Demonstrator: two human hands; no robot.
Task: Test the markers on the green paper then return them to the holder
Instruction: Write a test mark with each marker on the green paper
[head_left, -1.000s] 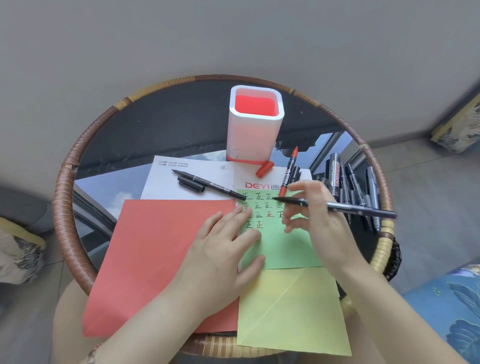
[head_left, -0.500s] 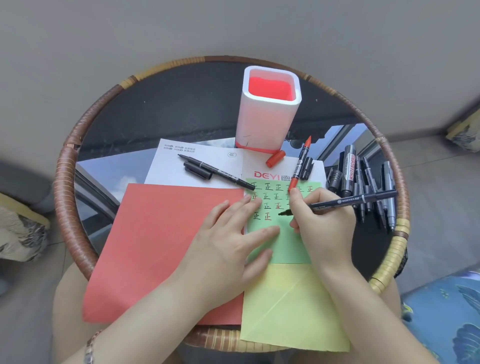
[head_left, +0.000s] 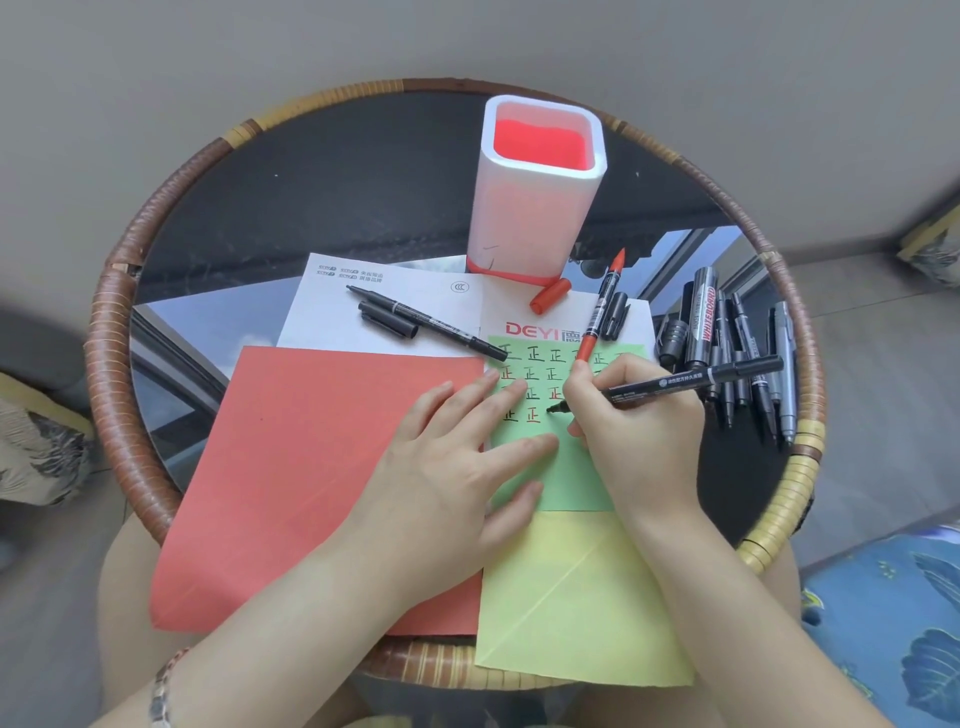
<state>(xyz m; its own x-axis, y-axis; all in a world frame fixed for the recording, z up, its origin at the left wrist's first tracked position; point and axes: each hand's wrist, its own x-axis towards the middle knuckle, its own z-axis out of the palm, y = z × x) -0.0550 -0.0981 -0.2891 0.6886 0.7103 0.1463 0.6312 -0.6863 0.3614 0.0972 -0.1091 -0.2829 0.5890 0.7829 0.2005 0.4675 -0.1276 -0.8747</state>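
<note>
Green paper (head_left: 566, 483) lies on the table between the red and yellow sheets. Left hand (head_left: 452, 467) rests flat and open, pinning it; right hand (head_left: 634, 431) grips a black marker (head_left: 675, 384), tip down for testing.

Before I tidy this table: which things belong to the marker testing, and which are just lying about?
In use:
green paper
black marker in the right hand
left hand steadying the paper
holder
pile of markers
red marker

Lying about:
red paper
yellow paper
white sheet
</note>
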